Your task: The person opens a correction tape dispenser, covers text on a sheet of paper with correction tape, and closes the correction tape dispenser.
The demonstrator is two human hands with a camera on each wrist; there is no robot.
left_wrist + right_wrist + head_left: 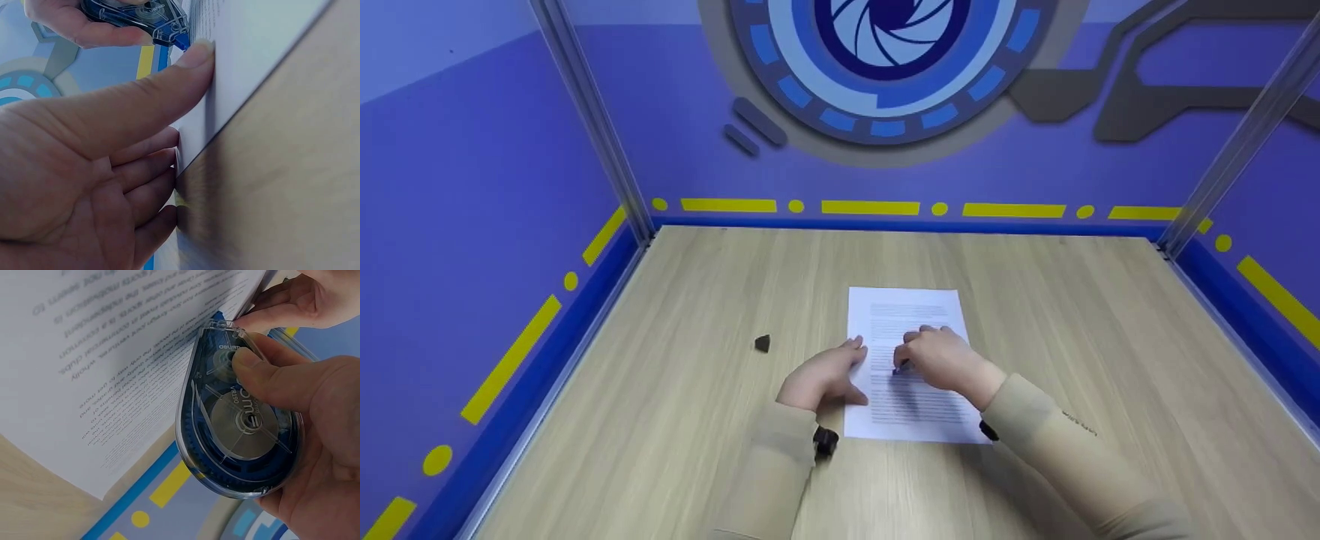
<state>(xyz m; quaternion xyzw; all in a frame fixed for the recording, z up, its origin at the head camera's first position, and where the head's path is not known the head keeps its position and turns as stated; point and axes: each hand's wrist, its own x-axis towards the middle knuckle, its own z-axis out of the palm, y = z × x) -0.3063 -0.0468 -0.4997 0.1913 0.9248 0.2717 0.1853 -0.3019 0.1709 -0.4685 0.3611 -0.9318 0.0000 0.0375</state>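
A printed sheet of paper [915,420] lies on the wooden table, its text in lines. My right hand [941,358] grips a correction tape dispenser [242,422] with a clear case and blue inner parts, thumb on its side. The dispenser's blue tip [218,316] points down at the printed lines, right at the page. My left hand [829,371] rests at the sheet's left edge with fingers extended and thumb apart. In the left wrist view, its thumb [194,56] presses on the paper near the margin, while the other fingertips stand along the edge.
A small dark wedge-shaped piece [763,343] lies on the table [697,300] left of the sheet. Blue panels [675,120] with yellow dashes enclose the table at the back and both sides, joined by metal posts [596,127].
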